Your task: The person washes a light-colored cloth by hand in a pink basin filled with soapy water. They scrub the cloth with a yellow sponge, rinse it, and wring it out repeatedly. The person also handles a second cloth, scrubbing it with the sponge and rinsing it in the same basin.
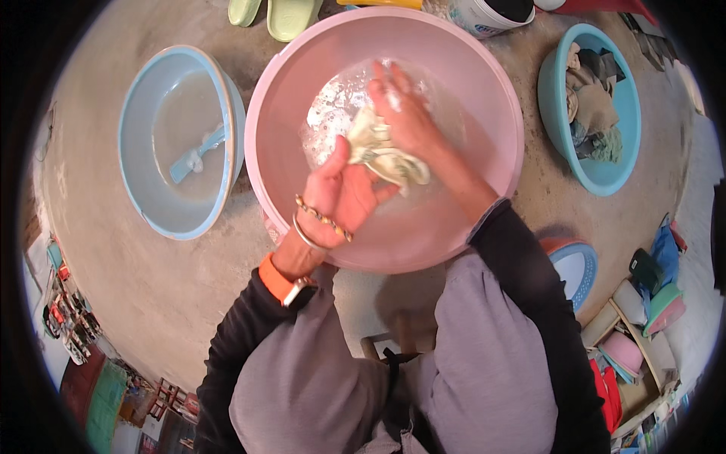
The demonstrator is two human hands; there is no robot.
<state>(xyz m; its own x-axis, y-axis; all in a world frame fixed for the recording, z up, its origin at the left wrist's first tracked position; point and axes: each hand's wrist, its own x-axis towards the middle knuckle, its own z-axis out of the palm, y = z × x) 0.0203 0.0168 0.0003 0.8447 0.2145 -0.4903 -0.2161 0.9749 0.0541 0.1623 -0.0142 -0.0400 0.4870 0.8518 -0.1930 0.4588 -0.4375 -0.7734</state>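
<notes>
In front of me stands a large pink plastic basin (491, 108) holding shallow, cloudy water with white suds (332, 110). A small wet cloth (368, 133), pale yellow-green with a darker pattern, hangs crumpled above the water. My left hand (343, 190) is palm up and grips the cloth's near side, its thumb on the left and its fingers partly hidden beneath. Over the far right side of the cloth is my right hand (405, 116), fingers stretched out and apart, with a blob of foam on it. It appears to touch the cloth without gripping it.
Left of the pink basin, a blue basin (133, 142) holds cloudy water and a blue brush (195, 156). A turquoise basin (627, 142) with damp clothes (595, 108) stands at right. Beyond are green clogs (292, 20) and a white bucket (476, 20). A blue-rimmed basket (584, 272) sits near my right arm.
</notes>
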